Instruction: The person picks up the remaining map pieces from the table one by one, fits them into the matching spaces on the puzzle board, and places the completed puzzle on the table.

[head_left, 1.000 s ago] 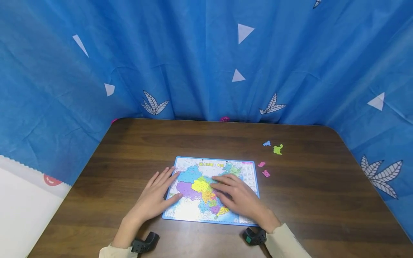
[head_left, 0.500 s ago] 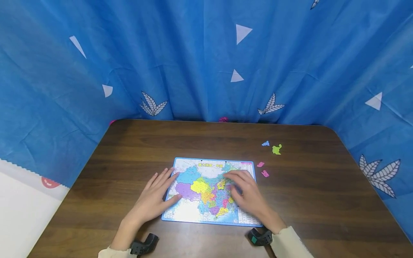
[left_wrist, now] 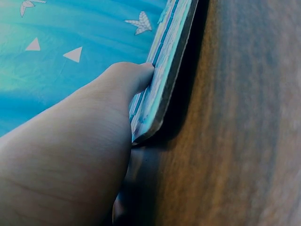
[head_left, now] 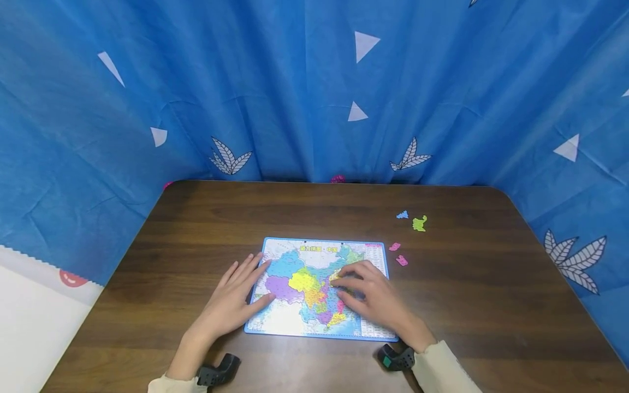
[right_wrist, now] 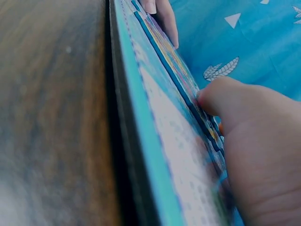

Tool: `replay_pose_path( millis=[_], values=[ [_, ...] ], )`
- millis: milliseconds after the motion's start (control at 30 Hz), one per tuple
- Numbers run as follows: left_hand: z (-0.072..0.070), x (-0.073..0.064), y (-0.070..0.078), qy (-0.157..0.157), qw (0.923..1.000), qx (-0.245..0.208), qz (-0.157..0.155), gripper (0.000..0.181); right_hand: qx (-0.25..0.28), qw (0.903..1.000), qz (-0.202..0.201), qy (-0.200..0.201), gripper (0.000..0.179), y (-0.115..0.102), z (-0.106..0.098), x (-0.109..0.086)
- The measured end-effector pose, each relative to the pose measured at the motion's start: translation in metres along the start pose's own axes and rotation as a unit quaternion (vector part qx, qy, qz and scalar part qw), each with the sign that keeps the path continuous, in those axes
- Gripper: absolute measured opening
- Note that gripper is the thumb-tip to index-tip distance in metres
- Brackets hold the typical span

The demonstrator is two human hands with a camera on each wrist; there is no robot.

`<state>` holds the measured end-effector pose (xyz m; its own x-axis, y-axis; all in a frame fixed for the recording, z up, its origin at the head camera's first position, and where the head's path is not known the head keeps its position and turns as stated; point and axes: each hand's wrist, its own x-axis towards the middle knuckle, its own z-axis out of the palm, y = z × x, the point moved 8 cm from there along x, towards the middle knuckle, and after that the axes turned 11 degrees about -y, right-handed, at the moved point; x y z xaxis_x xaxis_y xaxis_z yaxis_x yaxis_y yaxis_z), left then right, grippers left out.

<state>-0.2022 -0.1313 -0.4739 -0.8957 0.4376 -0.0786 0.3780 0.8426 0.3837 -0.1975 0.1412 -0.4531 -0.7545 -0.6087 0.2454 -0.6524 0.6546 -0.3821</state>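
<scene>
A map puzzle board (head_left: 279,321) with a blue border and coloured regions lies flat on the table. My left hand (head_left: 231,303) rests along its left side with fingers spread. In the left wrist view the left thumb (left_wrist: 136,75) lies on the board's surface. My right hand (head_left: 375,295) is over the right part of the map, fingers slightly bent. Its fingertips touch a small pale yellow puzzle piece (head_left: 334,276), partly hidden beneath them. The right thumb (right_wrist: 218,99) meets the board's raised map pieces in the right wrist view.
Loose puzzle pieces lie right of the board: two pink pieces (head_left: 395,246), a green piece (head_left: 419,223) and a blue piece (head_left: 402,214). A blue curtain (head_left: 295,109) hangs behind the dark wooden table (head_left: 491,273).
The right hand shifts right across the map, uncovering the yellow piece, then moves back left so its fingertips cover part of it. The left hand stays in place.
</scene>
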Motion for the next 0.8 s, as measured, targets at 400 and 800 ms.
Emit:
replay_pose_path(
  millis=[400,800],
  values=[
    [-0.001,0.001,0.000,0.001,1.0000,-0.002,0.001,0.077,0.046,0.9964,0.056,0.043,0.030,0.014,-0.004,0.001],
    [-0.002,0.001,0.002,-0.005,1.0000,-0.002,0.000,0.077,0.072,0.9904,0.111,0.041,0.041,0.019,-0.004,0.001]
  ],
)
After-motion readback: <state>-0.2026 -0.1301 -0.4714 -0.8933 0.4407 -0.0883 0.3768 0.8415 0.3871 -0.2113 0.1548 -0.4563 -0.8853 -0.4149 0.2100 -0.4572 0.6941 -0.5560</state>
